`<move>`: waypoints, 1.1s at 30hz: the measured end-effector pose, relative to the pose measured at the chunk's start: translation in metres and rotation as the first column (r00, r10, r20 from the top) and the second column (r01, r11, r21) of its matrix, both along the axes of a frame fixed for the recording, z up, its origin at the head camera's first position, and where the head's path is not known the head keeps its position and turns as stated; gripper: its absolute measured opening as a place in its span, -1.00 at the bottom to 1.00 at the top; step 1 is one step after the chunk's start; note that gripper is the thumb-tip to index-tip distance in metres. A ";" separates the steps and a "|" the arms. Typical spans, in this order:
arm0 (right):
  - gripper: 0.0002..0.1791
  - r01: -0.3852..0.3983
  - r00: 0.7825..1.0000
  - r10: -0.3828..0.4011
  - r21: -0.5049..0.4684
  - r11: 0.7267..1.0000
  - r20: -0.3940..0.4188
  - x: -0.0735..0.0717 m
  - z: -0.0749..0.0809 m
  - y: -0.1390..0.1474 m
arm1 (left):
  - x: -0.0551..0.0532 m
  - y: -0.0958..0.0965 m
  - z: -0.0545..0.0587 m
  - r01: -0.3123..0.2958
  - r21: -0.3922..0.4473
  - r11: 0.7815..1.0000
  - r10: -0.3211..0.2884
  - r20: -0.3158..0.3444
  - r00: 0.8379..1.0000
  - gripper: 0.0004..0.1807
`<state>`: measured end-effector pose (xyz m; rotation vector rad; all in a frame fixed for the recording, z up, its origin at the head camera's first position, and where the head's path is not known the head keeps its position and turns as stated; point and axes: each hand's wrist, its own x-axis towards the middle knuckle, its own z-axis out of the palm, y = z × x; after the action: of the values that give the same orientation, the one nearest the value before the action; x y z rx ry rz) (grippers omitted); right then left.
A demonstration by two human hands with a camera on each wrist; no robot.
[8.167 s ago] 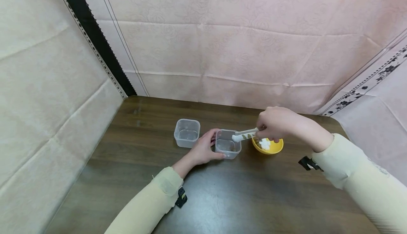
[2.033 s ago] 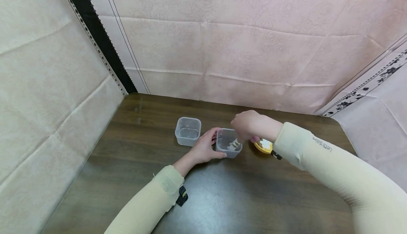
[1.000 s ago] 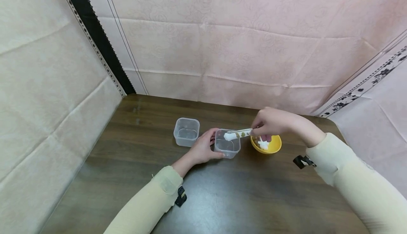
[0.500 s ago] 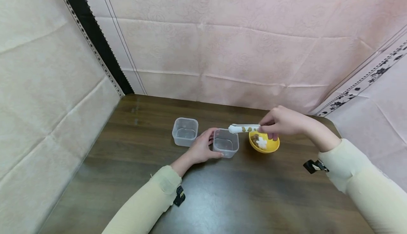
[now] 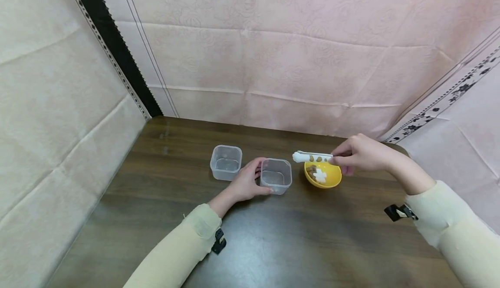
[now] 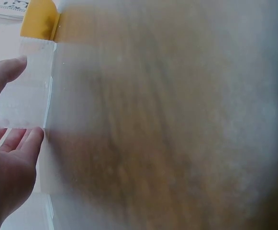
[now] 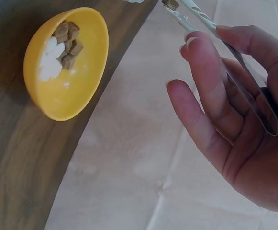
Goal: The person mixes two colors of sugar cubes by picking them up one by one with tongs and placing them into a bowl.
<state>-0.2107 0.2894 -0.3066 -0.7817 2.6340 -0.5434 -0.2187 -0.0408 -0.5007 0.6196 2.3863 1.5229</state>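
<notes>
My left hand (image 5: pixel 246 183) holds a clear square plastic tub (image 5: pixel 276 175) by its sides, thumb near and fingers beyond, as the left wrist view also shows. Nothing is visible inside the tub. Between thumb and fingers of my right hand (image 5: pixel 361 153) is a pair of white-tipped tongs (image 5: pixel 312 157) with a green-brown pattern, held above the far rim of the yellow bowl (image 5: pixel 332 174). In the right wrist view a small brown cube (image 7: pixel 170 4) shows at the tips of the tongs. White pieces (image 7: pixel 51 60) and several brown cubes (image 7: pixel 68 61) lie in the bowl.
A second clear tub (image 5: pixel 226 163) stands left of the held one, just beyond my left hand. All stand on a dark wooden table (image 5: pixel 187 179), with a pale cloth wall (image 5: pixel 250 75) behind its far edge.
Two seconds ago the tongs reached down into the held tub. My right hand has since lifted them and moved right, over the bowl. The left hand keeps its hold on the tub.
</notes>
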 end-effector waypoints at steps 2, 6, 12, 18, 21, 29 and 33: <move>-0.78 -0.004 1.000 0.004 -0.006 1.000 -0.016 0.001 -0.002 0.004 | 0.000 0.000 0.000 0.000 -0.003 1.000 0.000 0.000 1.000 0.01; -0.77 0.018 1.000 -0.018 -0.021 1.000 -0.011 0.004 -0.005 0.012 | 0.000 0.000 0.001 0.003 -0.006 1.000 -0.003 0.005 1.000 0.00; -0.84 0.105 0.994 -0.105 -0.009 0.994 0.015 0.009 -0.010 0.023 | 0.001 0.000 0.002 0.002 -0.009 1.000 -0.002 0.017 1.000 0.00; -0.81 0.158 0.987 -0.158 0.007 0.987 0.041 0.011 -0.016 0.031 | 0.001 0.000 0.002 0.002 -0.012 1.000 -0.002 0.020 1.000 0.00; -0.82 0.160 0.986 -0.160 0.008 0.987 0.052 0.011 -0.019 0.034 | 0.000 0.001 0.002 0.002 -0.016 1.000 -0.001 0.017 1.000 0.00; -0.82 0.167 0.981 -0.168 0.022 0.986 0.092 0.010 -0.026 0.042 | 0.001 0.001 0.004 0.003 -0.013 1.000 -0.003 0.023 1.000 0.01; -0.83 0.164 0.979 -0.166 0.028 0.986 0.117 0.009 -0.033 0.046 | 0.001 0.000 0.004 0.005 -0.012 1.000 -0.005 0.018 1.000 0.00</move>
<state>-0.2021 0.3351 -0.3392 -0.5112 2.6033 -0.5894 -0.2178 -0.0405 -0.4970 0.6061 2.3773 1.5044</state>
